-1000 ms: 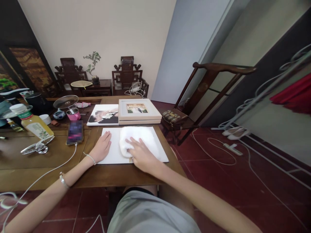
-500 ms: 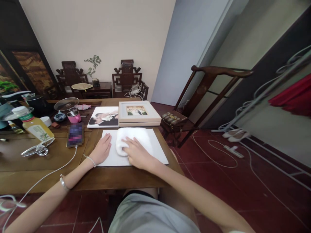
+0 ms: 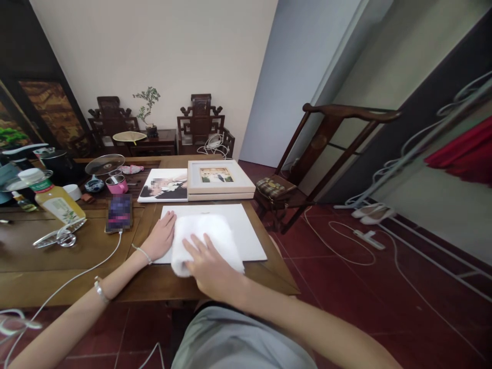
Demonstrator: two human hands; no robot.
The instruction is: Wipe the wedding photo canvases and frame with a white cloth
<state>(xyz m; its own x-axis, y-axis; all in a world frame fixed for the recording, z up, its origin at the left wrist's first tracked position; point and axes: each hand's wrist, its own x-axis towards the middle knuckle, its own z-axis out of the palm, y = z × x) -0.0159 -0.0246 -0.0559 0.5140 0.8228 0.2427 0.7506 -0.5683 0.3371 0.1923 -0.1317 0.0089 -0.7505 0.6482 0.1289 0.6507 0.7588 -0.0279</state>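
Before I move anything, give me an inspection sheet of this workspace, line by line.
Surface: brown wooden table, white board lying near its front edge.
Job's things: white cloth on the board, extending past the board's near edge.
Clutter: phone, bottle, hair clip and pink mug at left; photo print and picture frame behind the board.
Hands: left hand flat on the board's left side; right hand on the cloth, fingers spread.
Cables: white cable plugged into the phone; power strip on the floor.
Surroundings: wooden chair at right, checked bag on its seat.
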